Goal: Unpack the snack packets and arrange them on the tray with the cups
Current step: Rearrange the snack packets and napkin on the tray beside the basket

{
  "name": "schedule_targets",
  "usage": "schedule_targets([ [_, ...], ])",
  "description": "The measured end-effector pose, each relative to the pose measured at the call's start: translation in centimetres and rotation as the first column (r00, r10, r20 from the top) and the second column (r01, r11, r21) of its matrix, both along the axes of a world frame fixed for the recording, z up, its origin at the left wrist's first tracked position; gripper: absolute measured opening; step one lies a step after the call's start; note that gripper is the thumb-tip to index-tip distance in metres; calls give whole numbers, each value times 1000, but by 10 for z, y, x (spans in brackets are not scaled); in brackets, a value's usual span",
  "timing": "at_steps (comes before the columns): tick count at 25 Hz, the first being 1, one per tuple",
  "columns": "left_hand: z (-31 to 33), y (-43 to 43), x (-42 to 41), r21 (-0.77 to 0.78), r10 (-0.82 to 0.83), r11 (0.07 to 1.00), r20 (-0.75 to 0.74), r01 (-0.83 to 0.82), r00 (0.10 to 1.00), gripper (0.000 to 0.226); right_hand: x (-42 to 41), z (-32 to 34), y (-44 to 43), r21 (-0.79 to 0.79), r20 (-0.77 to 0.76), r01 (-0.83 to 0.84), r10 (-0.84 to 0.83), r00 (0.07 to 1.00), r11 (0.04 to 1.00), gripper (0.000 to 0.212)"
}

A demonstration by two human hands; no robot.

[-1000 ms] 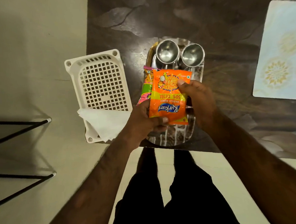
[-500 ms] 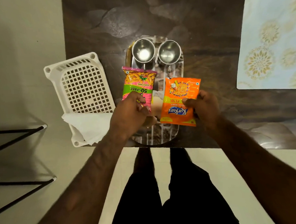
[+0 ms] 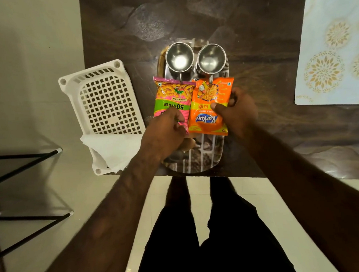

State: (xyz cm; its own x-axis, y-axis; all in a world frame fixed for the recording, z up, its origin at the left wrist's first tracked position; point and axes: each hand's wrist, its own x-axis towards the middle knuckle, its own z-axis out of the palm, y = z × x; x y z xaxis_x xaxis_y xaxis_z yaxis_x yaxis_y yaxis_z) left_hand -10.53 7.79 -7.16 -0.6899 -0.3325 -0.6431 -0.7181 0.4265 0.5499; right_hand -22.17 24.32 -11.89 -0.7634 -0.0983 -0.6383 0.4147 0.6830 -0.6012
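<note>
A shiny steel tray [image 3: 198,162] lies on the dark table near its front edge. Two steel cups stand side by side at the tray's far end, the left cup [image 3: 179,58] and the right cup [image 3: 211,58]. My left hand [image 3: 164,134] grips the lower end of a pink and green snack packet [image 3: 173,98] over the tray's left half. My right hand [image 3: 237,114] pinches an orange Kurkure packet [image 3: 209,109] by its right edge. The two packets sit side by side, just below the cups, with their edges touching.
A white perforated plastic basket [image 3: 104,104] hangs over the table's left edge, with a white cloth or paper [image 3: 115,151] at its near end. A pale patterned placemat [image 3: 334,44] lies at the far right. Black stand legs [image 3: 26,164] are on the floor left.
The two packets, first stacked in my hands, were split apart. Now both have moved inward and sit side by side over the tray below the cups.
</note>
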Motion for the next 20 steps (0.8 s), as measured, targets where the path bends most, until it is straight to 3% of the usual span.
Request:
schedule_targets([
  [4, 3, -1, 3, 31, -47, 998, -13, 48, 999, 17, 7, 5, -4, 68, -119, -25, 33, 992, 997, 62],
  [8, 9, -22, 21, 0, 115, 993, -116, -116, 987, 13, 17, 22, -5, 121, -294, 80, -41, 955, 989, 29],
  [12, 16, -68, 56, -212, 338, 903, -184, -374, 923, 10, 44, 37, -17, -30, -274, -168, 153, 949, 985, 13],
  [14, 16, -96, 79, -311, 254, 912, -81, -267, 964, 14, 60, 43, -31, -111, -255, -299, 263, 930, 948, 14],
  [16, 12, -116, 100, -329, 38, 944, 78, -11, 996, 26, 73, 44, -48, -138, -216, -447, 413, 885, 884, 14],
  [20, -3, -127, 112, -309, -295, 870, 299, 384, 907, 50, 99, 44, -72, -162, -37, -643, 647, 762, 748, 25],
])
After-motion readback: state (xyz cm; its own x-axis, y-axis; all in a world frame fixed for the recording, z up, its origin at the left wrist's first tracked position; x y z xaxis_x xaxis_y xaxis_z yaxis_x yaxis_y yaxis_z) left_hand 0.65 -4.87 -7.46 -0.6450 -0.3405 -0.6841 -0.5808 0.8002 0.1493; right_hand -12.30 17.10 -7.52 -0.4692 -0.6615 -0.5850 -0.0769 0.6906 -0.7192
